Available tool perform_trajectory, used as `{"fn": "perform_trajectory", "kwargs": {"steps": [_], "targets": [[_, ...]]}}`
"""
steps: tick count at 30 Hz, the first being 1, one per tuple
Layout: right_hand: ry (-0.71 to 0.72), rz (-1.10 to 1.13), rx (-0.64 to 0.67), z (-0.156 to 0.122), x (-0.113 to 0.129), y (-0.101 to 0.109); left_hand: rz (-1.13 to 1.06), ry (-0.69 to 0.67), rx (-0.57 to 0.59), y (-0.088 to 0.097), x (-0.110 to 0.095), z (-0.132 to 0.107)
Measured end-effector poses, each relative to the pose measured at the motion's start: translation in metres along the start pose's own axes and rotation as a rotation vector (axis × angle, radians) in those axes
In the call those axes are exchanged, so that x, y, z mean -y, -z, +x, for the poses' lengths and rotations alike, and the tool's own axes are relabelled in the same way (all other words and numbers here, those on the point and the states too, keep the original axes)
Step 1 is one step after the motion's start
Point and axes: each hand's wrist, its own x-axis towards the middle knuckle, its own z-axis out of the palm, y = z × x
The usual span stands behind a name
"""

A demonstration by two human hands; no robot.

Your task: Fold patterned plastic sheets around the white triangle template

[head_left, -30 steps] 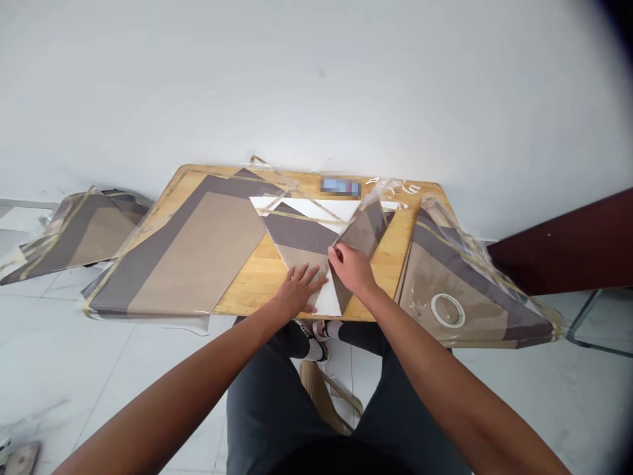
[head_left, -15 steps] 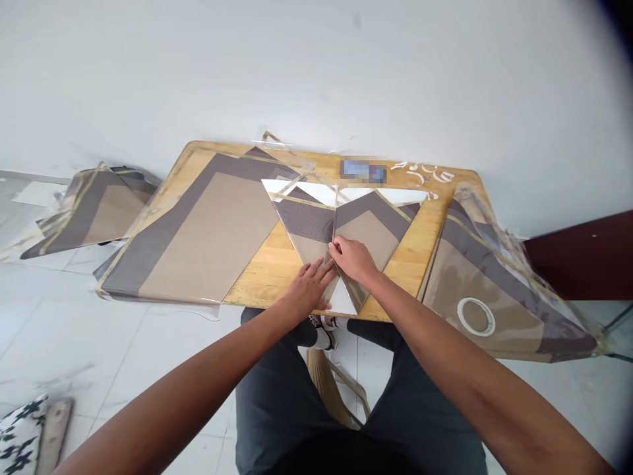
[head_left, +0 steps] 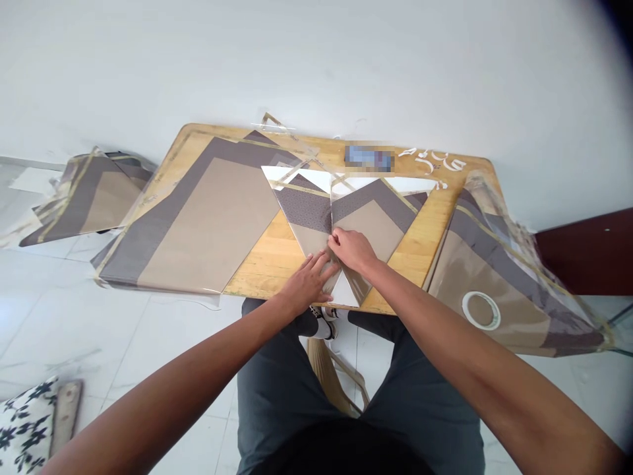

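A folded wrapping sheet (head_left: 378, 221) in beige, dark brown and white, with gold lines and a glossy clear surface, lies on the wooden table in front of me. Its two upper flaps meet along a seam down the middle. My left hand (head_left: 307, 282) rests on the lower left part, palm down and fingers spread. At the seam, the curled fingers of my right hand (head_left: 352, 249) pinch the edge of the sheet; the fingertips are partly hidden. Below both hands a white triangular part (head_left: 346, 292) of the sheet points toward me.
More sheets of the same pattern (head_left: 198, 224) lie at the left of the wooden table (head_left: 262, 264). Another pile (head_left: 504, 264) at the right carries a white tape roll (head_left: 481, 310). White strips (head_left: 435, 158) and a blurred-out object (head_left: 368, 158) lie at the back. Further sheets (head_left: 106, 191) stand far left.
The view has shifted slightly. My right hand sits a little lower along the seam, still pinching. My left hand stays on the sheet, its fingers spread slightly wider.
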Motion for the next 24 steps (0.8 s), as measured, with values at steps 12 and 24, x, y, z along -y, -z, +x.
{"fn": "perform_trajectory", "kwargs": {"steps": [12, 24], "targets": [[0.002, 0.001, 0.027, 0.006, 0.004, -0.010, -0.016, -0.004, 0.016, -0.001, 0.002, 0.001], [0.145, 0.224, -0.298, -0.129, -0.045, -0.022, -0.031, -0.009, 0.034, 0.007, 0.002, 0.000]]}}
